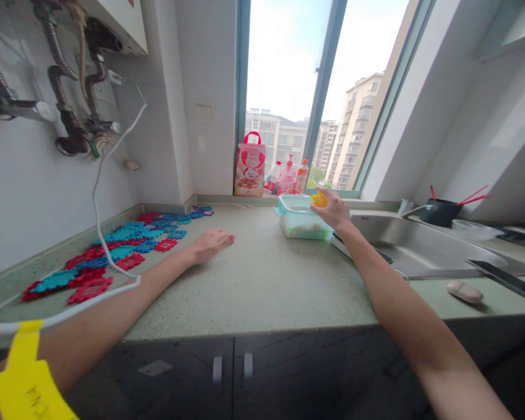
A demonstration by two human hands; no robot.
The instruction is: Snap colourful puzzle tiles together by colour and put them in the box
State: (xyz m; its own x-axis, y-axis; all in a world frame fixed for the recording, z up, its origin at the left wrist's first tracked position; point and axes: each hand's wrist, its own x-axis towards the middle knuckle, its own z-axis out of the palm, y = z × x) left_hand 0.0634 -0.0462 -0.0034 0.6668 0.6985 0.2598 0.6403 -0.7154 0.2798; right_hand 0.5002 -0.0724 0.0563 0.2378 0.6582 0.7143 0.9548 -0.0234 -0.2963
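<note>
My right hand (pixel 335 211) reaches out over a clear plastic box (pixel 298 220) at the back of the counter and pinches a small yellow piece (pixel 319 199) above its rim. Green bits lie in the bottom of the box. My left hand (pixel 212 243) rests flat on the green speckled counter (pixel 266 280), fingers stretched out and holding nothing. It lies just right of a spread of red and blue interlocking plastic pieces (pixel 114 254). A yellow band (pixel 26 373) wraps my left forearm.
A steel sink (pixel 420 248) lies right of the box, with a tap, a dark pot holding red chopsticks (pixel 441 211) and a pale oval object (pixel 464 291) near the front edge. A red bag (pixel 249 165) and bottles (pixel 289 178) stand on the window sill. A white cable (pixel 100 233) hangs over the pieces.
</note>
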